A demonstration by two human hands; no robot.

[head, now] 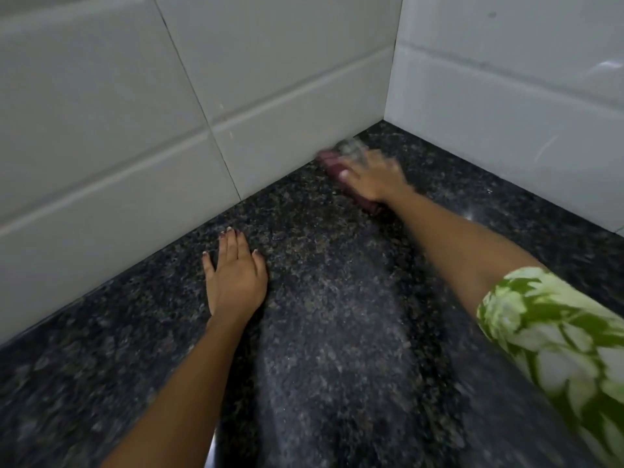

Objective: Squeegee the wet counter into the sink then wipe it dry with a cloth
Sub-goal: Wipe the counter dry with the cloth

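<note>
A dark speckled granite counter (320,332) fills the lower view and meets white tiled walls in a far corner. My right hand (371,179) is stretched toward that corner, pressing down on a dark red squeegee (341,173) that lies on the counter close to the back wall; the hand and tool are blurred. My left hand (236,275) rests flat on the counter, palm down, fingers together, nearer to me and to the left. A wide duller band runs down the counter from the squeegee toward me. No cloth is in view.
White tiled walls (135,130) bound the counter at the back and on the right (506,113). A thin shiny metal edge (212,447), perhaps the sink rim, shows at the bottom beside my left forearm. A green floral sleeve (547,349) covers my right upper arm.
</note>
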